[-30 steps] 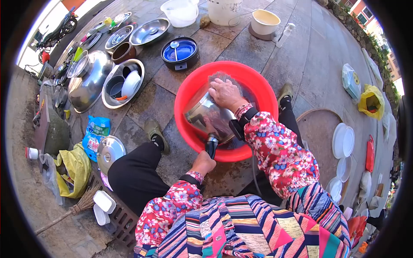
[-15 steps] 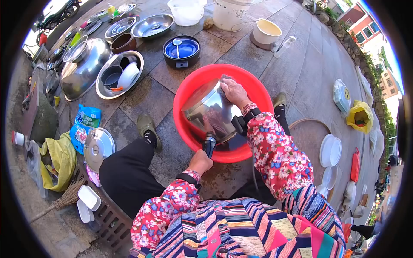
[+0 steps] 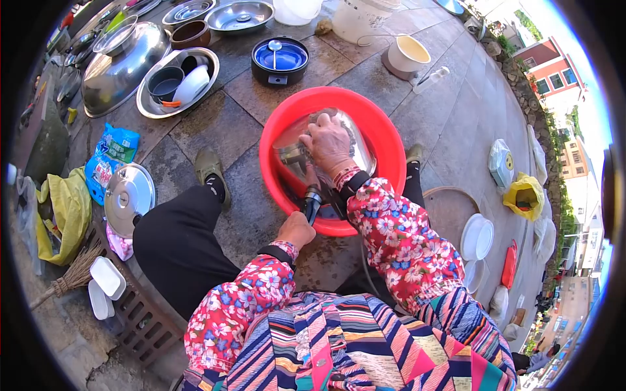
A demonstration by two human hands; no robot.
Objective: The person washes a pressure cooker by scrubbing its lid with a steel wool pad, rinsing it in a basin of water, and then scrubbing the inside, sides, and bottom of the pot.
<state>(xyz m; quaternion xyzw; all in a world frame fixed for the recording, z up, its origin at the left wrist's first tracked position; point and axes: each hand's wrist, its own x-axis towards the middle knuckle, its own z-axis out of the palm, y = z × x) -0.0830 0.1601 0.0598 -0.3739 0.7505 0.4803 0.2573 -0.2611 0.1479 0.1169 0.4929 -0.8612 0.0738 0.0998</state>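
A shiny steel pan (image 3: pixel 293 155) lies tilted inside a red plastic basin (image 3: pixel 385 133) between my feet. My left hand (image 3: pixel 297 229) is closed round the pan's dark handle (image 3: pixel 312 202) at the basin's near rim. Over the pan's outer surface, my right hand (image 3: pixel 328 142) presses down with bent fingers. A grey scouring pad is mostly hidden beneath those fingers. The basin's bottom is largely covered by the pan and my arm.
Beyond the basin stands a dark pot with a blue inside (image 3: pixel 280 60) and a spoon. Left of it, a steel basin (image 3: pixel 145 107) holds cookware. A beige pot (image 3: pixel 405 55) stands at the back right; a steel lid (image 3: pixel 129 195) lies by my left knee.
My right hand has moved left across the pan, fingers now more bent. The pan has turned a little under it. My left hand keeps its hold on the handle. The view has shifted.
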